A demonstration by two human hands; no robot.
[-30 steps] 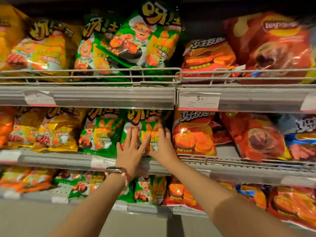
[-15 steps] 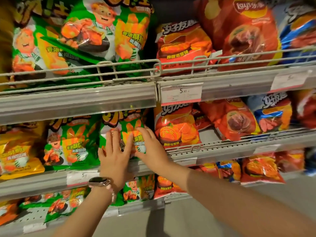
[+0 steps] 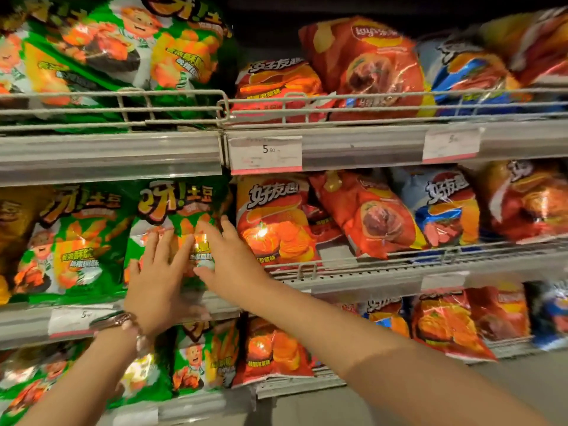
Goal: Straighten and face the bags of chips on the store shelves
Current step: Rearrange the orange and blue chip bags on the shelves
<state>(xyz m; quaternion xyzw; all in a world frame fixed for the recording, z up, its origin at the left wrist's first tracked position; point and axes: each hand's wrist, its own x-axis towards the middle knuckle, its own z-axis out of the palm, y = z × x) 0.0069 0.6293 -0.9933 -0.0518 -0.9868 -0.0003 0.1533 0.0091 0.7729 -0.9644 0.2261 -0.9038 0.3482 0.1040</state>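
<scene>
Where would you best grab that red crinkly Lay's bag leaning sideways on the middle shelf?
Probably by the upper side edges of the red crinkly Lay's bag, coming from the front over the wire shelf rail. It tilts left with its top showing, while the rail covers its bottom edge.

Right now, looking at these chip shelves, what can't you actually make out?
- Head view: the lower front of the green bag, covered by the left hand and right hand.
- The small print on the price label: too small and blurred; only the "5" reads.
- The far-right bag on the top shelf: blurred and cut off by the frame edge.
- The bags behind the front row: hidden by those in front.
</scene>
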